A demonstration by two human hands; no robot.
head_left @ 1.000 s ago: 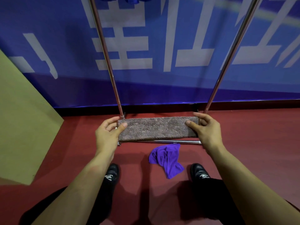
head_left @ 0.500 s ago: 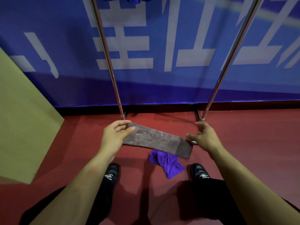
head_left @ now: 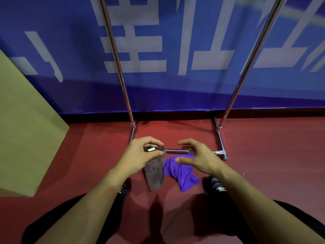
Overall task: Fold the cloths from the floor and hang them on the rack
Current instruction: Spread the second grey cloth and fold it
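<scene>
A folded brown cloth hangs straight down from my left hand, which pinches its top edge; a small white tag shows at the pinch. My right hand hovers just to the right of it with fingers spread and nothing in them. A crumpled purple cloth lies on the red floor between my shoes, partly hidden behind my right hand. The metal rack stands in front of me: two shiny uprights and a low base bar. Its top rail is out of view.
A blue banner with white characters covers the wall behind the rack. A tan board leans at the left. My black shoes stand on the red floor on either side of the purple cloth.
My right hand let go of the brown cloth's right end. The cloth, held level between both hands before, now dangles from my left hand alone. Both hands moved closer together.
</scene>
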